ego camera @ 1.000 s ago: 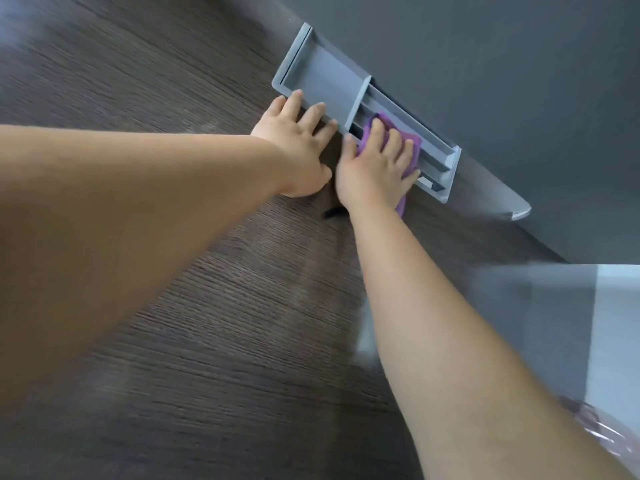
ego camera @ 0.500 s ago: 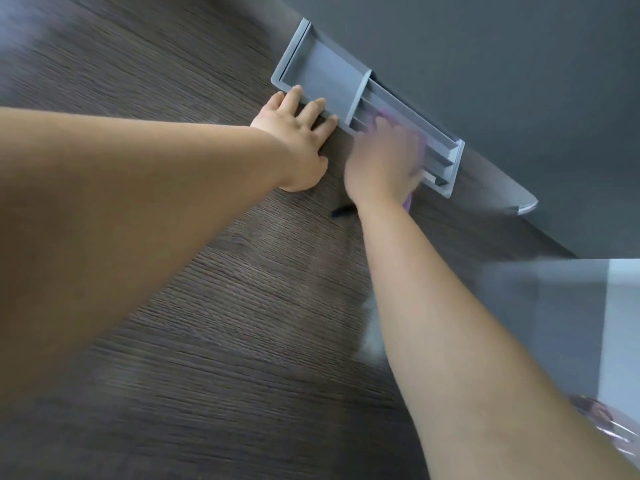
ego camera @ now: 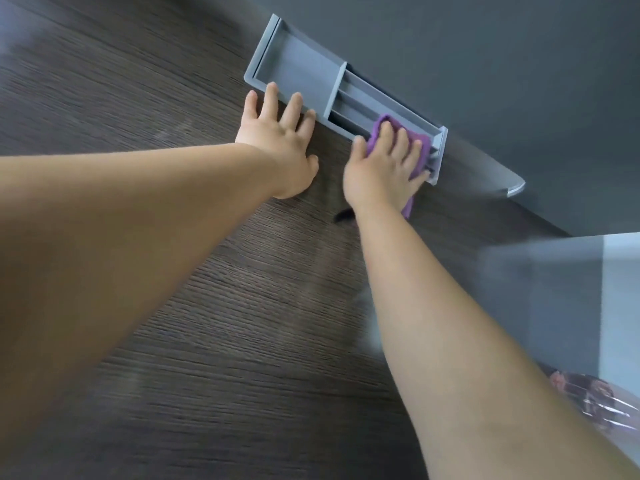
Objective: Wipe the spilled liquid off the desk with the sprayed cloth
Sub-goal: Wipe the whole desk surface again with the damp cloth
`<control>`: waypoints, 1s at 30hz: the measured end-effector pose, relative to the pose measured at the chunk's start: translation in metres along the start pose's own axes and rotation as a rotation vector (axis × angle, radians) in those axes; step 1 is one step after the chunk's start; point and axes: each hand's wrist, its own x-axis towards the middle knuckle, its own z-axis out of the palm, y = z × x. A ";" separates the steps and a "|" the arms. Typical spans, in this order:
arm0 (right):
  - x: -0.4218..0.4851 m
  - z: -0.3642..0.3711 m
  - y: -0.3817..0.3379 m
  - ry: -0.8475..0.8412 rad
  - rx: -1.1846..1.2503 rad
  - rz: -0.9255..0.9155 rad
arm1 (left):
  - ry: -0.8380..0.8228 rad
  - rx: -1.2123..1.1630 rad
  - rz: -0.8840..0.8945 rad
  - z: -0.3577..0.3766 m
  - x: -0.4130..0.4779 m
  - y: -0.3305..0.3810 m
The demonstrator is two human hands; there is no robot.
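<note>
The purple cloth (ego camera: 426,150) lies bunched in the right-hand, slotted compartment of a grey plastic rectangular tray (ego camera: 298,71), with one end trailing off the tray's near edge onto the dark wood-grain desk (ego camera: 242,341). The right hand (ego camera: 382,171) presses down on the cloth with its fingers extended and spread; it does not grasp the cloth, only bears on it from above. The left hand (ego camera: 280,147) lies flat on the desk just beside the right hand, released and gripping nothing, its fingertips touching the tray's near rim at the larger left compartment. The tray sits at the far edge of the desk against a dark grey wall panel (ego camera: 485,64). A small black object (ego camera: 344,214) lies on the desk beside the right wrist; its identity cannot be determined.
</note>
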 end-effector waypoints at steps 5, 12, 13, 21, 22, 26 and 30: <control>-0.002 0.000 0.008 -0.003 -0.046 -0.291 | 0.020 0.015 0.002 0.002 0.000 -0.002; 0.009 -0.004 0.082 0.087 -0.058 -0.023 | 0.027 0.031 0.017 0.004 0.001 -0.004; 0.010 -0.004 0.076 0.086 -0.033 0.033 | 0.023 0.029 0.022 0.003 0.000 -0.003; 0.012 -0.002 -0.029 -0.012 0.025 -0.085 | 0.033 0.031 0.012 0.004 -0.001 -0.002; 0.009 0.000 -0.035 -0.022 0.024 -0.149 | 0.036 0.026 0.007 0.004 0.000 -0.002; 0.020 -0.002 -0.005 0.000 0.035 -0.169 | 0.022 0.033 0.011 0.003 -0.001 -0.003; 0.032 -0.012 0.028 0.009 0.026 0.027 | 0.046 0.031 0.026 0.006 -0.001 -0.005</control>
